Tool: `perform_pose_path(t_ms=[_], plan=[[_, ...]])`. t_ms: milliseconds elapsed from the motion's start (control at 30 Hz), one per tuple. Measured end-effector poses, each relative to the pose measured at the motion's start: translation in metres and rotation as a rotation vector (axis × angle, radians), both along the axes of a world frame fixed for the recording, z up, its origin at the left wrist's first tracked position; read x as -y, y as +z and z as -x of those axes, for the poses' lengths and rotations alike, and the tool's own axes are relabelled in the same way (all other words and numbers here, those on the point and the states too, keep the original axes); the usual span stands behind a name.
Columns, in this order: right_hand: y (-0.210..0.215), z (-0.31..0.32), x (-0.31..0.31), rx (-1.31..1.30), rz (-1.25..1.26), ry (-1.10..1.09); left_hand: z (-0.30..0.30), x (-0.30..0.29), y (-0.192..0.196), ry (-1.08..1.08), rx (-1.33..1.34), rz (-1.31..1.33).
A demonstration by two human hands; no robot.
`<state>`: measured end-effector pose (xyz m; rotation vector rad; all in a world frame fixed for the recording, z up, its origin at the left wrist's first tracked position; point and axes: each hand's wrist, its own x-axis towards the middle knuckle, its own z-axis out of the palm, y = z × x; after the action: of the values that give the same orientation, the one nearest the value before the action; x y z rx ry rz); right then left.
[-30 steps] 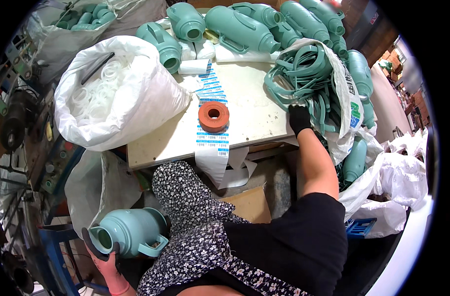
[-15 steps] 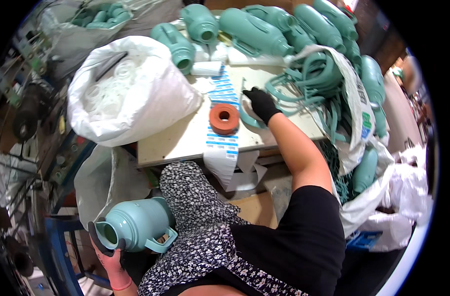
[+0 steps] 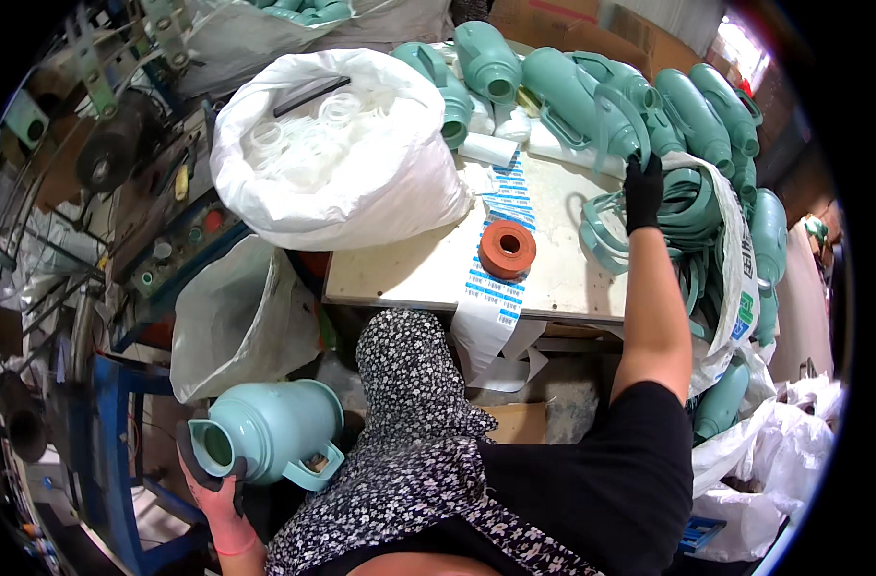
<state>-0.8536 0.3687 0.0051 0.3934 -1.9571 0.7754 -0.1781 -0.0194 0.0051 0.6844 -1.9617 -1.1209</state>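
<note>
A pale green plastic thermos jug body (image 3: 283, 432) lies tilted on its side by my lap, its mouth facing left. My left hand (image 3: 213, 488), in a pink glove with dark fingers, is closed round the mouth end. My right hand (image 3: 643, 197), in a black glove, reaches out to the far right and grips one end of a curved green plastic strip (image 3: 636, 117). That strip stands up in an arch in front of the jug bodies at the back. Just below the hand is a heap of similar strips (image 3: 692, 206), spilling from a white sack.
A brown tape roll (image 3: 508, 250) sits on a label sheet (image 3: 496, 293) on the pale table (image 3: 380, 274). To its left stands a white sack (image 3: 332, 216) of clear plastic rings. Several green jug bodies (image 3: 572, 96) line the back. A blue metal frame (image 3: 121, 461) is at lower left.
My right hand has moved from the table's middle toward the far right, raising a curved strip. My left hand still holds the jug body. The view has swung left.
</note>
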Motion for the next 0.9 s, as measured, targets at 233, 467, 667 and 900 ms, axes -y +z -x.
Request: perform_pose_path(t_ms=[233, 467, 667, 900], plan=[[0.044, -0.352, 0.234, 0.918, 0.896, 1.410, 0.010, -0.040, 0.054, -0.319, -0.146, 0.118], [0.046, -0.483, 0.292, 1.724, 0.728, 1.761, -0.041, -0.047, 0.058, -0.213, -0.070, 0.672], [0.033, -0.477, 0.292, 1.776, 0.549, 1.658, -0.033, -0.064, 0.057, -0.169, 0.008, 0.674], [0.036, -0.461, 0.285, 1.947, 0.639, 1.602, -0.023, -0.071, 0.069, -0.240, -0.036, 0.616]])
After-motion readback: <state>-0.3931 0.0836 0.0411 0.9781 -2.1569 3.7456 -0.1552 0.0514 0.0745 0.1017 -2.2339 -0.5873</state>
